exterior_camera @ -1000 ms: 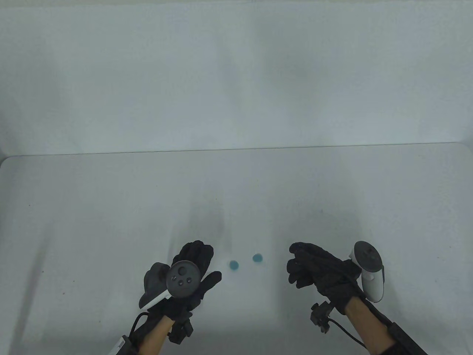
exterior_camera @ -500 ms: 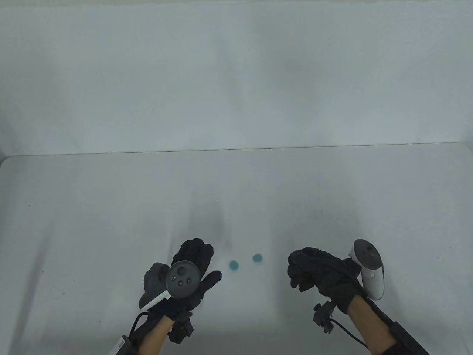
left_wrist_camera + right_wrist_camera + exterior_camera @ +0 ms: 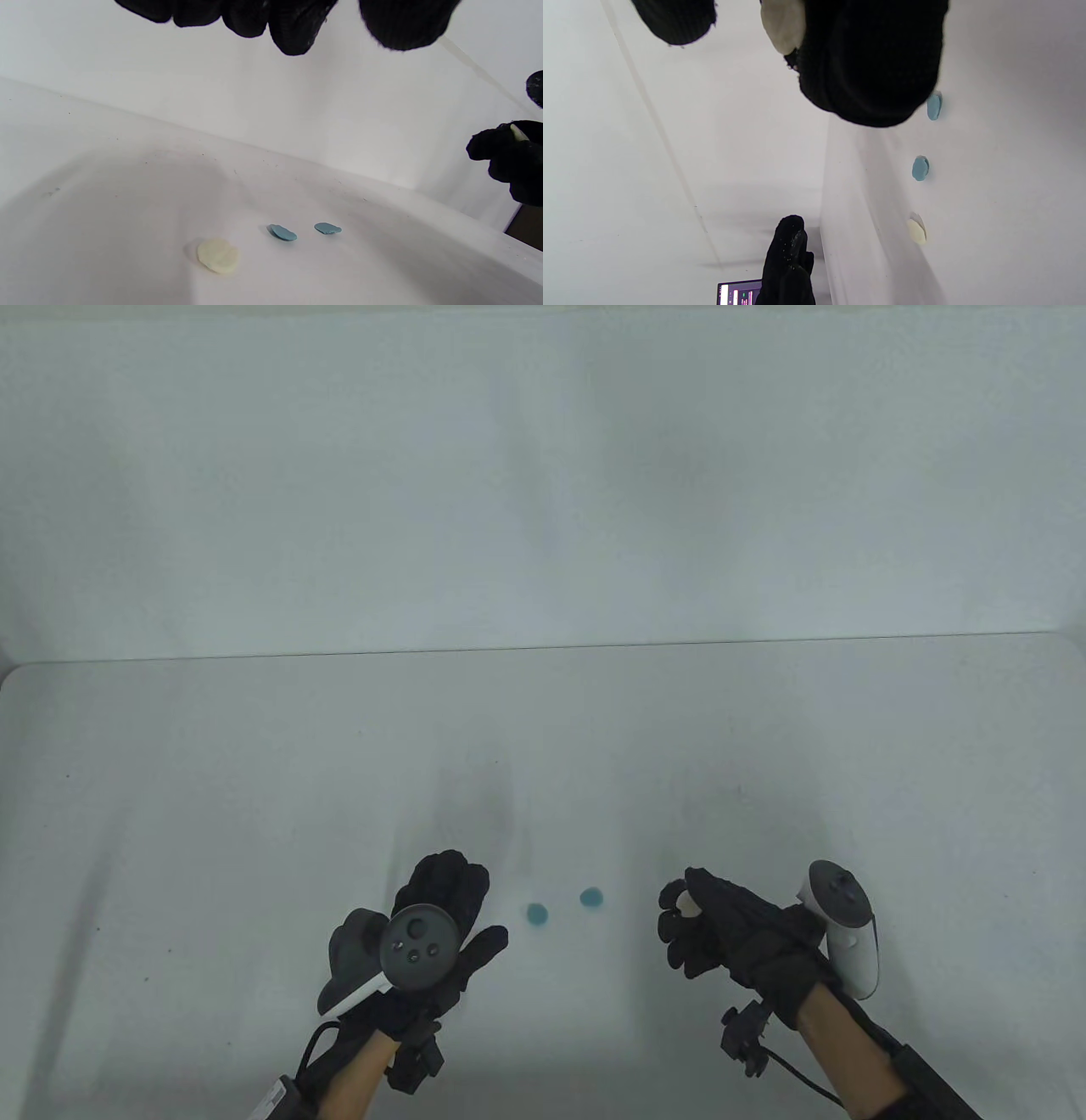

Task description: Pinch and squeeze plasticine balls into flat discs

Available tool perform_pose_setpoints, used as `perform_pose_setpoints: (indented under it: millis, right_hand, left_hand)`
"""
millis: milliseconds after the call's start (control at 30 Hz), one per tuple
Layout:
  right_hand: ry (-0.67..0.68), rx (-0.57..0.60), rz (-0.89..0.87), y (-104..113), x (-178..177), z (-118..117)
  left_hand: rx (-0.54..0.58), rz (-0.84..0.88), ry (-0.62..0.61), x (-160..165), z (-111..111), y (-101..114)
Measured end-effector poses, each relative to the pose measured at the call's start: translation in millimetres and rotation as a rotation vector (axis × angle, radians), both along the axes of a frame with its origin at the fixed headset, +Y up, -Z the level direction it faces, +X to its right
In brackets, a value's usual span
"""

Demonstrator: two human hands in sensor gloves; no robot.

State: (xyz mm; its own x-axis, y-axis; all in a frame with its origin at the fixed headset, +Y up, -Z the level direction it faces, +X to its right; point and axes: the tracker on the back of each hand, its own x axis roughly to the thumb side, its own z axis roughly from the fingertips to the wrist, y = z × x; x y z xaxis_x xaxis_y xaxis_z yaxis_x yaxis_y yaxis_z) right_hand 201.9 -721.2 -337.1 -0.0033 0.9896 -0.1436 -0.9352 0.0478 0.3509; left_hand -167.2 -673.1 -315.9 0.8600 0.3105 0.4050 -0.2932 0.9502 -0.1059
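Right hand (image 3: 730, 929) pinches a cream plasticine piece (image 3: 683, 902), partly flattened, between thumb and fingers (image 3: 869, 63), held above the tabletop (image 3: 254, 780). Two blue discs (image 3: 536, 913) (image 3: 591, 897) lie flat between the hands, a cream disc (image 3: 217, 255) under the left hand (image 3: 441, 925), whose fingers are relaxed, holding nothing. Open tabletop beyond, up to the far edge.

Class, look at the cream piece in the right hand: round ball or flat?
Flat: the right hand pinches the cream piece edge-on, a thin slab.
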Motion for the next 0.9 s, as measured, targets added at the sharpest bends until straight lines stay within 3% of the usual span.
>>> perform_pose_setpoints:
  millis: [367, 500, 600, 900]
  right_hand:
    - [-0.089, 0.079, 0.133, 10.8, -0.1, 2.2]
    - [-0.114, 0.05, 0.064, 7.1, 2.7, 3.4]
    - [-0.013, 0.017, -0.031, 2.3, 4.0, 2.2]
    - [-0.017, 0.007, -0.053, 2.7, 4.2, -0.1]
  left_hand:
    - [-0.009, -0.005, -0.001, 0.1, -0.3, -1.0]
    - [-0.01, -0.007, -0.002, 0.0, -0.3, -1.4]
    - [-0.005, -0.002, -0.001, 0.0, -0.2, -0.5]
    - [-0.019, -0.012, -0.004, 0.4, -0.7, -2.7]
